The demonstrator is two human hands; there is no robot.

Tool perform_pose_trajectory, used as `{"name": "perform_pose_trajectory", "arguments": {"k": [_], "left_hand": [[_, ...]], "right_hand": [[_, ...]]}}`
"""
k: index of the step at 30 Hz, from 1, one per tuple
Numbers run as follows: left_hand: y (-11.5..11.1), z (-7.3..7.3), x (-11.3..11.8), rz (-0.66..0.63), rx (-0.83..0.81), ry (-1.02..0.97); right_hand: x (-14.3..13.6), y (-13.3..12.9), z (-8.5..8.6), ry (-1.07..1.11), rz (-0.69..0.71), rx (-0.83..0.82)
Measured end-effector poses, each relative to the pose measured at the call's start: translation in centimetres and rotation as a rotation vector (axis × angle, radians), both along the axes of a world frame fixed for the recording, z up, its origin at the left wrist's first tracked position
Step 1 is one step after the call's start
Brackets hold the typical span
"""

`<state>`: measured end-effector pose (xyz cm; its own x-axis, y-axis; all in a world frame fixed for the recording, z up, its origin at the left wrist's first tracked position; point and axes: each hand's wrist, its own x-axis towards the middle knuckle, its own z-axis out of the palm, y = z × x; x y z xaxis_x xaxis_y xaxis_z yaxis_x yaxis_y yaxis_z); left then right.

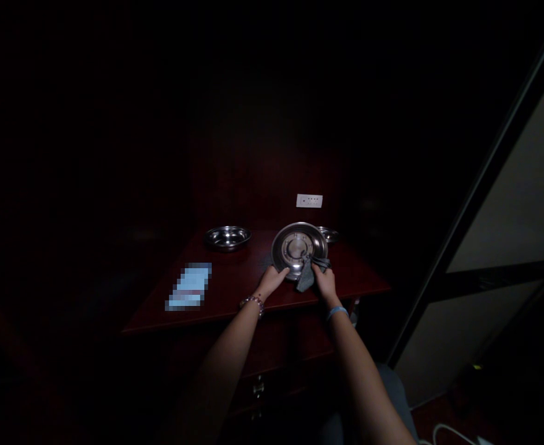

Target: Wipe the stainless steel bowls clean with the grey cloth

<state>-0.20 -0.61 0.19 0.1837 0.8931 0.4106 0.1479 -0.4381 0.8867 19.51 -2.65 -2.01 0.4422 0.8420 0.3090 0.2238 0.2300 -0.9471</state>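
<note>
A shiny round steel bowl [296,245] is held tilted over the table, its inside facing me. My left hand [272,282] grips its lower left rim, thumb on the inner side. At the lower right rim, my right hand [324,282] is closed on a grey cloth [305,275], pressing it against the bowl; part of the cloth hangs down over the rim. A second steel bowl [228,237] rests upright at the back left of the table. Partly hidden behind the held bowl is another steel dish [328,235].
The dark red table [235,281] has its front edge near my wrists. A blurred light-blue item [189,287] lies at its left. A white wall socket [309,201] is behind. Drawers with a metal handle [258,387] sit below, and a white cable [448,428] lies at lower right.
</note>
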Motion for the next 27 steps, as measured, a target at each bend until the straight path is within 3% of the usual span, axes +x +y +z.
{"name": "perform_pose_trajectory", "arguments": {"k": [27], "left_hand": [[0.12,-0.13,-0.13,-0.006,0.010,0.011]], "right_hand": [[-0.10,0.05,-0.15,0.009,0.007,-0.001]]}}
